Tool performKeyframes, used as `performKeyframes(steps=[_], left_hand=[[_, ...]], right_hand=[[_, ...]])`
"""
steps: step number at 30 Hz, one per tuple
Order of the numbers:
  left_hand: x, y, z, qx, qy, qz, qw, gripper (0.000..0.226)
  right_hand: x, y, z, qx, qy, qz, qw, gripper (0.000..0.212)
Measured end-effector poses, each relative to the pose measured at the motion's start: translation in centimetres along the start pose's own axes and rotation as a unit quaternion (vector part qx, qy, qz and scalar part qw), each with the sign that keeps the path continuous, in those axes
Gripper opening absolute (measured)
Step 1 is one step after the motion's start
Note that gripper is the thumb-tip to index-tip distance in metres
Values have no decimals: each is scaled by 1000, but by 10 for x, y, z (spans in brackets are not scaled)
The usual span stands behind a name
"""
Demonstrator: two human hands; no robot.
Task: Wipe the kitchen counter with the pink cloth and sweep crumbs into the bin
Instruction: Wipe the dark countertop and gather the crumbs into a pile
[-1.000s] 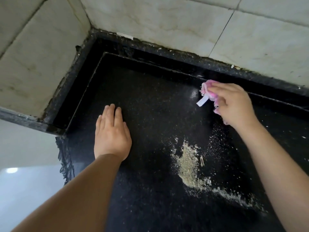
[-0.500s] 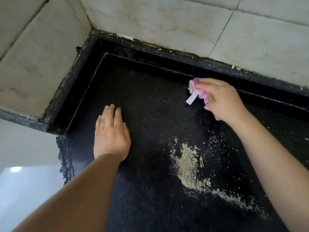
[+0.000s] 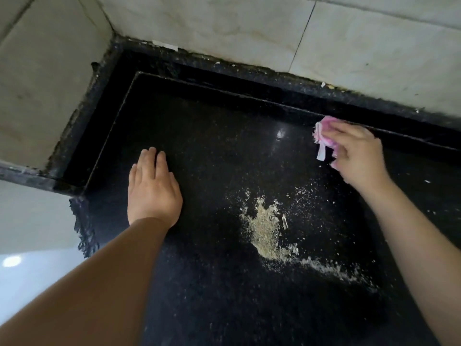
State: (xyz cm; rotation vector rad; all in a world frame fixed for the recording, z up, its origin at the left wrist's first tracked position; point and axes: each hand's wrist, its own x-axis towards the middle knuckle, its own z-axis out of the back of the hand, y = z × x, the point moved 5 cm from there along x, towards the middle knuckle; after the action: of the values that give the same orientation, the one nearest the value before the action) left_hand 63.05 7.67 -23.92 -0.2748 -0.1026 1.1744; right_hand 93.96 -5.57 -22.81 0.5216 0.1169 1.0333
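A black speckled kitchen counter (image 3: 214, 151) fills the view. My right hand (image 3: 356, 156) grips a bunched pink cloth (image 3: 324, 132) near the counter's back edge at the right; a white tag hangs from the cloth. A pile of pale crumbs (image 3: 265, 228) lies in the middle of the counter, below and left of that hand, with a thin trail running to the lower right. My left hand (image 3: 152, 188) rests flat on the counter, fingers straight, left of the crumbs. No bin is in view.
Beige wall tiles (image 3: 224, 26) meet the counter at the back and left, forming a corner with a raised black rim (image 3: 249, 78). The counter's left edge (image 3: 82, 226) drops off to a pale floor. Small white specks lie at the far right.
My right hand with the pink cloth swept left along the back edge, then came back to the right. The left hand and the crumb pile have stayed put.
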Motion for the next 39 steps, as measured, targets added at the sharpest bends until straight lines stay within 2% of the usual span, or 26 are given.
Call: performKeyframes(steps=[1,3,7,10,12,15,18,20,22,23,25,26,27,29,30,32,34,36,39], left_hand=[[0,0,0,1,0,0,1000,46],[0,0,0,1,1,1,1000,46],[0,0,0,-6,1,2,1000,46],[0,0,0,-8,-3,0,1000,45],[0,0,0,-8,-3,1,1000,45],[0,-1,2,-7,-5,2,1000,45],[0,-1,1,-4,0,-2,1000,45],[0,0,1,-2,0,-3,1000,45],[0,0,0,1,1,-3,1000,45],[0,1,0,1,2,-3,1000,46],[1,1,-1,-2,-1,-4,1000,46],[0,1,-1,-3,-3,-5,1000,46],[0,1,-1,-4,-5,-7,1000,46],[0,1,-1,-1,-4,-8,1000,46],[0,1,-2,0,-4,-8,1000,46],[0,0,-1,-2,-7,-12,1000,46],[-1,0,0,-2,-8,-12,1000,47],[1,0,0,-4,-9,-13,1000,47],[0,0,0,3,2,-12,1000,49]], right_hand=[[-8,3,-4,-31,-20,-14,999,48],[-31,25,-13,-18,-32,-32,999,49],[-81,78,-21,135,76,81,985,51],[-59,70,6,120,14,100,988,52],[-28,45,18,104,-13,35,994,51],[1,1,20,102,-12,-51,993,48],[-8,-24,12,-8,-14,-96,995,46],[-26,-16,10,-39,-26,-117,992,44],[-48,10,6,-24,-23,-96,995,43],[-62,28,2,-5,-6,-57,998,44],[-82,53,-2,92,48,-17,994,51],[-85,57,2,133,52,-21,990,53],[-82,53,9,146,16,-33,989,54],[-70,32,24,116,-76,-89,986,52],[-65,17,27,81,-98,-143,982,48],[-63,4,21,-25,-60,-214,975,45],[-70,18,7,-38,-19,-190,981,45],[-79,45,-1,52,-6,-157,986,46],[-88,99,-2,120,-52,-57,990,48]])
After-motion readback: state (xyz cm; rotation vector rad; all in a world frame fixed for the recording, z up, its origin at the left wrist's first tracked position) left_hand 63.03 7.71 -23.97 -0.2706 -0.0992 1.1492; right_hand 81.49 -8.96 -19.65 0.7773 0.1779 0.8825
